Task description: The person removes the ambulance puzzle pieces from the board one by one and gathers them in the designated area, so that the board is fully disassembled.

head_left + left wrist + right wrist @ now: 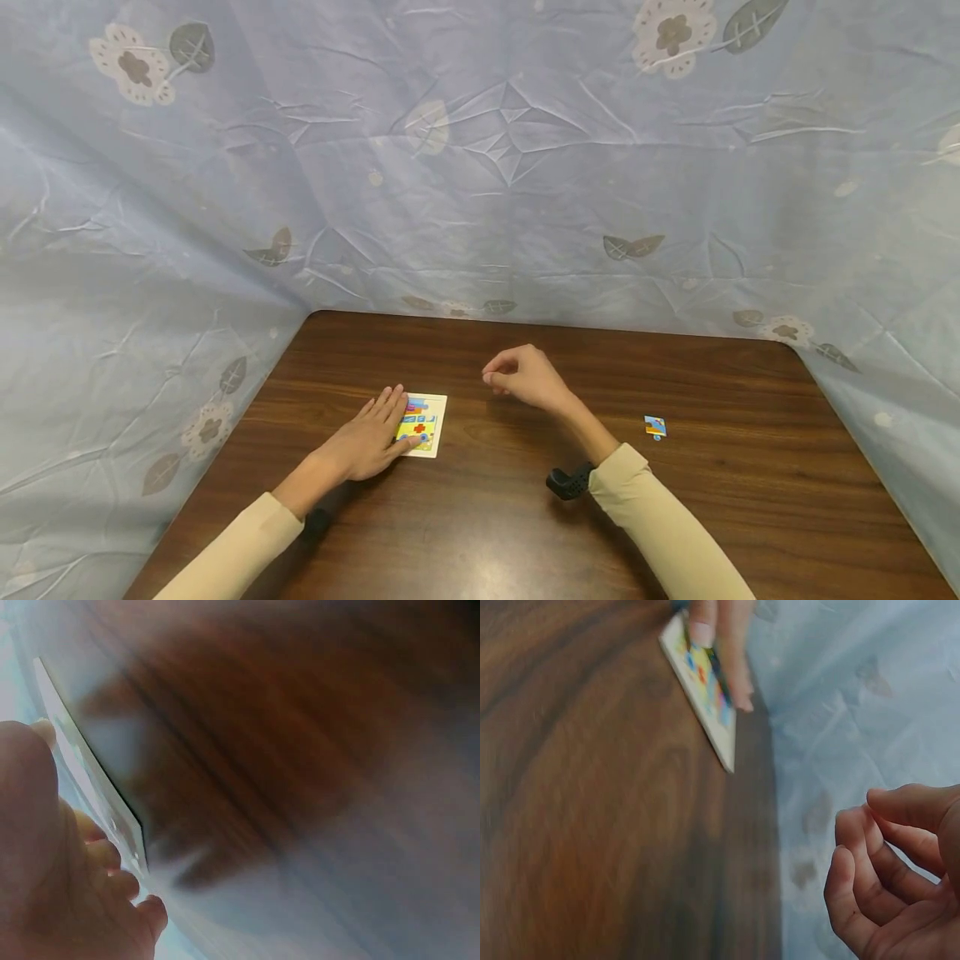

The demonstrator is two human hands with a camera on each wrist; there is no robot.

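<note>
A small jigsaw puzzle board (441, 417) with a pale border and a colourful picture lies on the left part of the table. My left hand (367, 442) rests on its left side, fingers stretched, covering part of the picture; the thumb lies along the near edge. In the left wrist view the board (94, 769) shows edge-on beside the fingers. To the right of the board my right hand (528, 379) hovers above the table, fingers loosely curled, thumb near the index fingertip. Nothing shows between its fingers (855, 825). One loose puzzle piece (655, 427) lies farther right.
The dark wooden table (480, 508) is bounded at the back and sides by a pale blue floral cloth (510, 208). A black device (570, 482) sits at the right wrist, beside the sleeve.
</note>
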